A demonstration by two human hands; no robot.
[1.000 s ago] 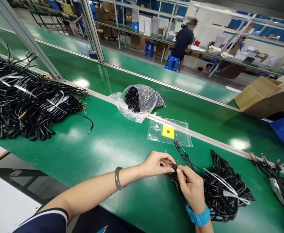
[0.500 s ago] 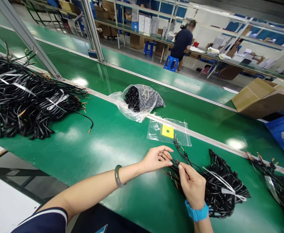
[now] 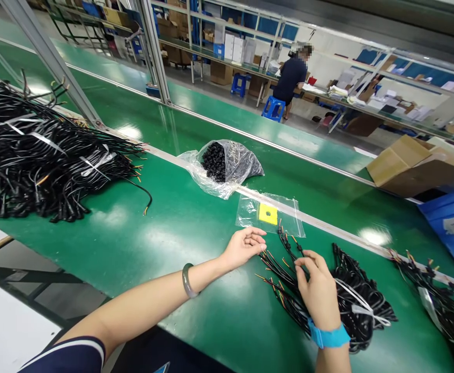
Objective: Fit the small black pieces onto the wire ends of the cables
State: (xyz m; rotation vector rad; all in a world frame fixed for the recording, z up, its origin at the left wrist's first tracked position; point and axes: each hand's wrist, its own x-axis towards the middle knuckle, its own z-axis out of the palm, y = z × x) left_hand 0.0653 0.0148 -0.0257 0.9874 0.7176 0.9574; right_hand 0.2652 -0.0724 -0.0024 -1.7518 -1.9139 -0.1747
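Note:
My left hand (image 3: 246,247) is loosely curled, thumb and fingers apart with nothing held, beside the bare coloured wire ends of several black cables (image 3: 277,268). My right hand (image 3: 318,285), with a blue wristband, has thumb and fingertips close together on a black cable; the exact contact is partly hidden. Small black fittings (image 3: 299,249) sit on some cables just above my right fingers. Behind that wrist the coiled cable bundle (image 3: 361,295) is bound with a white tie.
An open plastic bag (image 3: 246,160) of small black parts lies mid-table, near a clear zip bag (image 3: 246,210) with a yellow piece (image 3: 268,213). A large cable pile (image 3: 36,160) lies left, another bundle (image 3: 432,295) right, near a blue bin (image 3: 452,220) and cardboard box (image 3: 409,166).
My hands have drawn apart: the left slipped slightly left and up, the right shifted right. The cable end held between them has left the left fingers, uncovering more wire ends.

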